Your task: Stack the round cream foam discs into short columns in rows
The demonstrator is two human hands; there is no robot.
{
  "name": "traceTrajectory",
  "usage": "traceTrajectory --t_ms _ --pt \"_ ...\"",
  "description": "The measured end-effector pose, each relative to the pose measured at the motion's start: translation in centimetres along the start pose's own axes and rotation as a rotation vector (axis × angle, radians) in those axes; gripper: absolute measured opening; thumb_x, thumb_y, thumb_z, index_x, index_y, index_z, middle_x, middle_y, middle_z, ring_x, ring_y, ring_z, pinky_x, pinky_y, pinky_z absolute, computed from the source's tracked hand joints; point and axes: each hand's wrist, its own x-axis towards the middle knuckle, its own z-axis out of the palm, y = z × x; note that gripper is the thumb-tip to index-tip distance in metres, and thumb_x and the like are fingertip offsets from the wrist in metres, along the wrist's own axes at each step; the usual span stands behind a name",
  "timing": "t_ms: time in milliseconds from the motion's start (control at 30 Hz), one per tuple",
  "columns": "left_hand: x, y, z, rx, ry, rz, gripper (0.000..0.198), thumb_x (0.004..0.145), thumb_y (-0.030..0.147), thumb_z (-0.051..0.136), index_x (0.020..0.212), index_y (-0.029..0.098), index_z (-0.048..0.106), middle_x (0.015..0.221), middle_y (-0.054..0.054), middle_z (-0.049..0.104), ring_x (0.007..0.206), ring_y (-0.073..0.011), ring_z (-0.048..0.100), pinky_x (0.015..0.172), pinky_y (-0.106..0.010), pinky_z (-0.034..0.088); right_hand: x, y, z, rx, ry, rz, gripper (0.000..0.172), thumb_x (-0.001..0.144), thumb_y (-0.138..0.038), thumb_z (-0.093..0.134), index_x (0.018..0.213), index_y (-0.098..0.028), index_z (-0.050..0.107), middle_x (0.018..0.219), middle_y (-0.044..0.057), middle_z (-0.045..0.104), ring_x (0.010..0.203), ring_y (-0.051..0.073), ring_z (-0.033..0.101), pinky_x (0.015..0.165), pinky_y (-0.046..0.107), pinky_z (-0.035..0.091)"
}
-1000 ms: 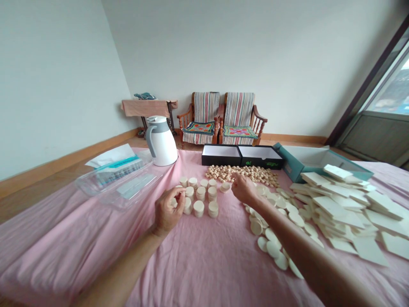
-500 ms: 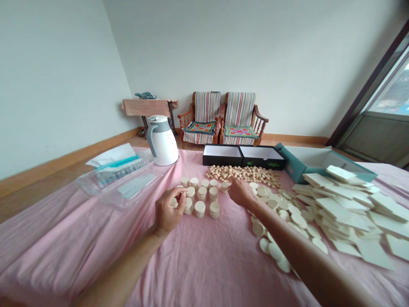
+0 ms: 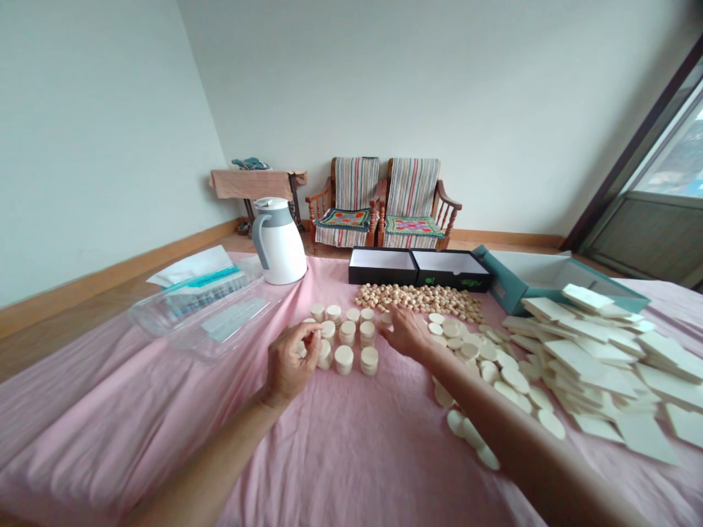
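Several short stacks of pale round discs [image 3: 343, 359] stand in rows on the pink cloth [image 3: 351, 446]. My left hand [image 3: 291, 359] is at the left edge of these rows, thumb and fingers pinched together; what they hold, if anything, is too small to make out. At the back right of the rows, my right hand [image 3: 406, 333] has its fingertips closed on a round disc [image 3: 386, 319] at a stack that it partly hides. Loose discs [image 3: 513, 378] lie spread out under and beside my right forearm.
Behind the stacks is a heap of small wooden beads [image 3: 433, 298], then two black open boxes [image 3: 383, 274]. A teal box [image 3: 502, 293] and a pile of pale flat boards [image 3: 593, 351] occupy the right. Left are a white jug [image 3: 285, 252] and a clear plastic tray [image 3: 192, 337].
My right hand has shifted slightly left and toward me, and its fingers now cover more of the back right stack. My left hand has barely moved.
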Motion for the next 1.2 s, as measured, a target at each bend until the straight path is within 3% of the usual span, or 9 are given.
traceTrajectory --t_ms 333,733,933,1200 --pt "-0.1 -0.3 0.1 0.002 -0.018 -0.001 0.013 0.083 0.021 0.053 0.089 0.017 0.065 0.08 -0.003 0.069 0.069 -0.0138 0.063 0.068 -0.023 0.049 1.2 -0.5 0.7 0.025 -0.027 0.022 0.039 0.079 -0.026 0.05 0.116 -0.013 0.048 0.098 0.015 0.067 0.092 0.026 0.061 0.07 0.03 0.037" --pt "-0.2 -0.7 0.2 0.01 -0.05 -0.028 0.014 0.084 0.022 0.052 0.089 0.018 0.064 0.08 -0.003 0.069 0.068 -0.0139 0.062 0.067 -0.024 0.049 1.8 0.0 1.0 0.068 -0.075 -0.017 0.035 0.078 -0.018 0.05 0.113 -0.012 0.049 0.098 0.014 0.067 0.096 0.025 0.06 0.074 0.029 0.038" --pt "-0.1 -0.4 0.2 0.023 -0.051 -0.031 0.015 0.084 0.023 0.051 0.088 0.018 0.064 0.08 -0.003 0.07 0.068 -0.014 0.063 0.068 -0.023 0.049 1.4 1.5 0.8 0.084 -0.058 -0.04 0.05 0.072 -0.023 0.059 0.118 -0.011 0.045 0.107 0.014 0.063 0.101 0.024 0.057 0.079 0.028 0.038" --pt "0.0 -0.3 0.2 0.023 -0.051 -0.024 0.014 0.084 0.022 0.051 0.088 0.018 0.064 0.08 -0.003 0.07 0.068 -0.0136 0.063 0.068 -0.023 0.049 1.2 2.0 1.0 0.089 -0.079 0.024 0.032 0.077 -0.014 0.05 0.109 -0.015 0.048 0.1 0.01 0.065 0.094 0.02 0.058 0.071 0.026 0.036"
